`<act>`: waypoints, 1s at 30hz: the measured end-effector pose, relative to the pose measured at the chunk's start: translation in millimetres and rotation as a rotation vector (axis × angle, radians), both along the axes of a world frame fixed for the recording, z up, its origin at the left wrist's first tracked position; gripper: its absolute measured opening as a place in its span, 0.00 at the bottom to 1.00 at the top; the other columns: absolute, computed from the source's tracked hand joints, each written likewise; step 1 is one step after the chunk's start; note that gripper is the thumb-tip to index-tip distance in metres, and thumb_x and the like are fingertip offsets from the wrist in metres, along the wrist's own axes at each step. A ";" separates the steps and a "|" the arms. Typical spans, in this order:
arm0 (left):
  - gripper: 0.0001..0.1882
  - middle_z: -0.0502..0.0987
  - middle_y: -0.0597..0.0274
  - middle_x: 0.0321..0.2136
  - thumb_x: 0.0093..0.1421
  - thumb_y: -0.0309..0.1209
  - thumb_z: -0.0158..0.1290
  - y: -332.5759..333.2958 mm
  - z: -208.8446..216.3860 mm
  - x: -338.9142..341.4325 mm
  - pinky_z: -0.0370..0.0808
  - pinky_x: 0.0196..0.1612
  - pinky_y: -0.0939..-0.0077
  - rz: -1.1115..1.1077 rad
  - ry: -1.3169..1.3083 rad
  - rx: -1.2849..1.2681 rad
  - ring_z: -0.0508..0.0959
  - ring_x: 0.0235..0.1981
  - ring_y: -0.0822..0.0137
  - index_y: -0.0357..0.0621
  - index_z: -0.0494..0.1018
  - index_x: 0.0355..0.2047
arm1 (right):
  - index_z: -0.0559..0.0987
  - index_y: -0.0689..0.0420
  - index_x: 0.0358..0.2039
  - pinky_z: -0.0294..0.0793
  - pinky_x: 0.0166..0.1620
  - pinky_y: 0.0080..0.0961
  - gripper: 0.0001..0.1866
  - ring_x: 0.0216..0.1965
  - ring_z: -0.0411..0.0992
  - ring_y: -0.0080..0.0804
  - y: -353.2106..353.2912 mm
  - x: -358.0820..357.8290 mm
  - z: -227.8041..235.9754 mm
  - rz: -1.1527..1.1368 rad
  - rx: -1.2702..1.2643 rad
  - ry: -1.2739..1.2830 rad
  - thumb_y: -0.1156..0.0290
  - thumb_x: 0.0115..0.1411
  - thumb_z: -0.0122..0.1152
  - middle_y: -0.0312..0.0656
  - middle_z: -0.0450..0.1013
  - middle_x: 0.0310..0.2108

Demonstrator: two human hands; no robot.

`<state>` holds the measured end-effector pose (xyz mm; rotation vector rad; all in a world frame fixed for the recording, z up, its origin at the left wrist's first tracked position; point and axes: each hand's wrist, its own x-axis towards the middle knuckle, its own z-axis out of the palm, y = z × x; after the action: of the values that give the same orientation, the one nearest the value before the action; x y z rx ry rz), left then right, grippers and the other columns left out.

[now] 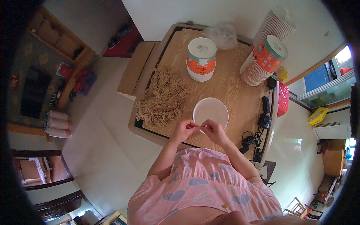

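Observation:
Both hands meet over the near rim of a white bucket [224, 111] that stands upright, its mouth facing up. My left hand [183, 130] has its fingertips pinched together, almost touching those of my right hand [215, 132]. The right fingers are closed in a pinch too. Whatever lies between the fingertips is too small to make out. To the left of the bucket spreads a loose, tangled heap of tan twine [164, 98]. Beyond it stand orange, green and white paper buckets [201, 63], stacked upside down.
The wood-topped table [176, 48] also bears a tilted stack of paper buckets [259, 67], another tall stack [275, 25] behind it, and a clear plastic bag [222, 36]. Black adapters [264, 120] and coiled cables [257, 140] line its right edge. A cardboard box [135, 69] stands left.

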<state>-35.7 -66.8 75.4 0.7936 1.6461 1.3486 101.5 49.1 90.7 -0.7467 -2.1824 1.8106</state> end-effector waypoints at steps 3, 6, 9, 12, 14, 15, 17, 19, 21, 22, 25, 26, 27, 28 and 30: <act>0.05 0.75 0.69 0.21 0.48 0.24 0.57 1.0 4.6 -0.1 0.70 0.28 0.86 0.009 0.002 -0.021 0.72 0.24 0.81 0.38 0.74 0.26 | 0.73 0.60 0.28 0.57 0.20 0.16 0.04 0.17 0.55 0.14 1.6 0.0 -3.0 0.009 -0.037 -0.017 0.73 0.53 0.55 0.29 0.59 0.14; 0.04 0.75 0.69 0.21 0.48 0.23 0.57 2.3 -3.0 -1.4 0.70 0.28 0.86 0.017 -0.053 0.009 0.72 0.23 0.81 0.38 0.74 0.26 | 0.73 0.59 0.28 0.56 0.20 0.16 0.04 0.17 0.54 0.14 2.0 -1.9 -5.7 0.007 -0.047 -0.039 0.73 0.53 0.55 0.28 0.59 0.13; 0.04 0.75 0.69 0.21 0.48 0.23 0.57 3.3 -1.0 -2.0 0.70 0.28 0.86 0.014 -0.026 -0.022 0.72 0.23 0.81 0.38 0.74 0.26 | 0.74 0.59 0.27 0.56 0.20 0.16 0.04 0.18 0.55 0.13 3.3 -3.0 -3.7 0.002 -0.053 -0.045 0.72 0.53 0.56 0.27 0.59 0.14; 0.04 0.75 0.69 0.20 0.48 0.23 0.56 5.3 0.6 -2.9 0.70 0.28 0.86 0.002 -0.059 -0.021 0.73 0.23 0.80 0.39 0.74 0.26 | 0.74 0.60 0.27 0.56 0.21 0.14 0.05 0.19 0.56 0.12 5.0 -3.6 -0.1 -0.004 -0.089 -0.020 0.72 0.54 0.55 0.27 0.61 0.15; 0.04 0.75 0.69 0.21 0.49 0.23 0.56 7.1 2.9 -5.8 0.70 0.28 0.85 -0.004 -0.053 -0.020 0.73 0.24 0.80 0.39 0.74 0.26 | 0.74 0.61 0.27 0.57 0.21 0.13 0.05 0.20 0.56 0.12 6.9 -3.7 0.7 -0.013 -0.123 0.006 0.72 0.54 0.55 0.26 0.62 0.16; 0.03 0.75 0.68 0.22 0.49 0.23 0.55 8.0 3.9 -7.4 0.71 0.28 0.85 -0.008 -0.048 -0.018 0.73 0.24 0.80 0.39 0.74 0.26 | 0.74 0.61 0.27 0.57 0.22 0.13 0.05 0.20 0.57 0.12 8.2 -3.5 1.1 -0.038 -0.135 0.005 0.72 0.54 0.55 0.26 0.63 0.17; 0.04 0.75 0.68 0.22 0.49 0.23 0.55 17.0 -0.7 -12.7 0.70 0.28 0.85 0.067 0.067 0.033 0.73 0.24 0.79 0.39 0.74 0.27 | 0.74 0.61 0.27 0.58 0.23 0.12 0.05 0.21 0.58 0.11 12.6 -2.8 -0.4 -0.062 -0.146 0.004 0.72 0.54 0.55 0.26 0.63 0.18; 0.10 0.75 0.63 0.26 0.47 0.25 0.57 30.5 -12.5 -24.1 0.71 0.31 0.80 0.174 0.214 0.044 0.73 0.27 0.74 0.40 0.73 0.31 | 0.74 0.61 0.27 0.58 0.23 0.12 0.06 0.21 0.58 0.11 16.6 -1.8 -8.1 -0.101 -0.102 -0.013 0.72 0.54 0.56 0.26 0.64 0.18; 0.13 0.74 0.60 0.29 0.45 0.26 0.57 45.7 -16.5 -31.5 0.71 0.34 0.76 0.200 0.419 -0.002 0.73 0.30 0.69 0.41 0.73 0.33 | 0.74 0.60 0.27 0.59 0.24 0.12 0.06 0.22 0.59 0.11 18.2 -0.6 -12.4 -0.126 -0.093 -0.019 0.71 0.54 0.56 0.26 0.65 0.18; 0.16 0.73 0.56 0.32 0.44 0.27 0.58 52.0 -15.8 -31.8 0.70 0.37 0.73 0.221 0.624 -0.049 0.73 0.33 0.63 0.41 0.72 0.35 | 0.74 0.60 0.27 0.60 0.24 0.12 0.06 0.22 0.60 0.11 19.6 -0.4 -15.5 -0.154 -0.084 -0.025 0.71 0.54 0.57 0.26 0.65 0.19; 0.20 0.71 0.52 0.35 0.42 0.27 0.57 63.3 -50.3 -34.1 0.68 0.42 0.67 0.226 0.647 -0.043 0.70 0.38 0.55 0.41 0.70 0.39 | 0.75 0.60 0.26 0.59 0.25 0.11 0.06 0.22 0.60 0.11 21.8 -10.8 -34.3 -0.291 -0.193 0.049 0.71 0.54 0.56 0.26 0.65 0.19; 0.20 0.71 0.52 0.35 0.42 0.27 0.57 63.8 -60.0 -33.2 0.68 0.42 0.67 0.226 0.650 -0.039 0.70 0.38 0.55 0.41 0.70 0.39 | 0.75 0.60 0.26 0.59 0.25 0.11 0.06 0.22 0.60 0.11 24.9 -13.6 -40.9 -0.292 -0.190 0.053 0.71 0.54 0.56 0.26 0.65 0.19; 0.21 0.71 0.52 0.34 0.43 0.27 0.57 61.9 -64.6 -28.8 0.68 0.41 0.65 0.219 0.661 -0.055 0.71 0.38 0.54 0.41 0.69 0.40 | 0.74 0.60 0.26 0.59 0.25 0.11 0.06 0.22 0.61 0.11 27.1 -16.5 -45.6 -0.334 -0.194 0.011 0.70 0.53 0.57 0.27 0.66 0.19; 0.21 0.71 0.51 0.33 0.44 0.27 0.57 58.6 -69.0 -23.5 0.68 0.40 0.64 0.213 0.673 -0.073 0.71 0.37 0.52 0.41 0.69 0.41 | 0.74 0.60 0.26 0.60 0.25 0.12 0.06 0.22 0.62 0.11 28.8 -17.5 -49.8 -0.375 -0.198 -0.030 0.70 0.53 0.57 0.27 0.67 0.19; 0.19 0.70 0.51 0.32 0.45 0.28 0.56 46.5 -72.0 -6.7 0.69 0.38 0.65 0.251 0.611 -0.066 0.71 0.35 0.53 0.40 0.69 0.40 | 0.74 0.60 0.26 0.60 0.25 0.11 0.06 0.22 0.61 0.11 28.4 -17.4 -52.4 -0.376 -0.212 -0.038 0.71 0.53 0.57 0.27 0.67 0.19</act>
<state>-42.4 -20.3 3.3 1.0560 2.3167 1.2808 84.1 77.5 38.3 -1.1553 -1.7364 1.8502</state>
